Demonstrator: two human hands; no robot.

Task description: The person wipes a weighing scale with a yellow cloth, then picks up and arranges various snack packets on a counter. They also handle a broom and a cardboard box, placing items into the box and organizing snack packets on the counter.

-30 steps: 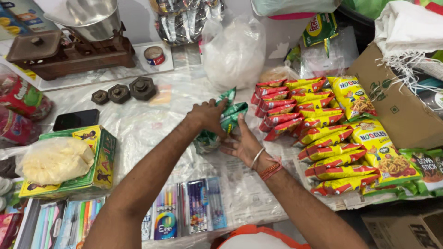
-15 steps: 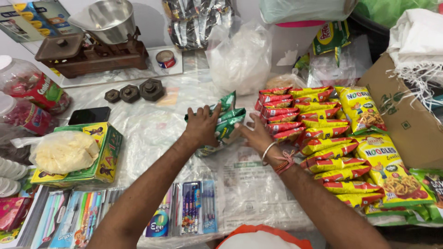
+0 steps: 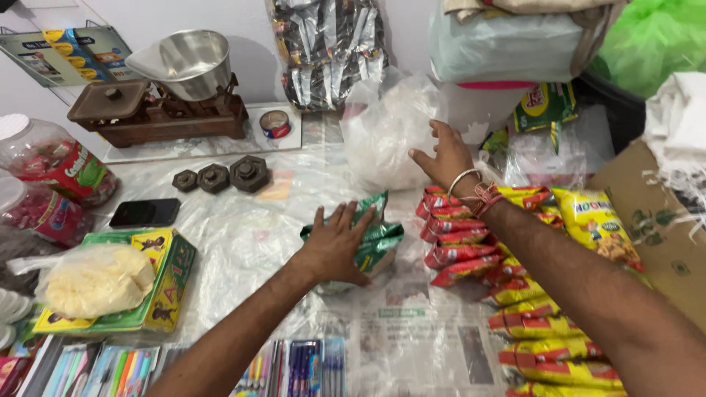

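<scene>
Left hand (image 3: 334, 250) presses green sachets (image 3: 379, 239); right hand (image 3: 445, 156) seemingly touches clear bag (image 3: 382, 132).

Iron weights (image 3: 220, 176) beside a black phone (image 3: 145, 213) — balance scale (image 3: 158, 103) behind, red-yellow snack packets (image 3: 544, 309) at right.

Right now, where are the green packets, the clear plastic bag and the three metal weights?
green packets (image 3: 382, 239), head view, on the shiny top packet beside the left hand.
clear plastic bag (image 3: 382, 136), head view, on its crumpled front.
metal weights (image 3: 250, 173), head view, on the largest weight.
</scene>
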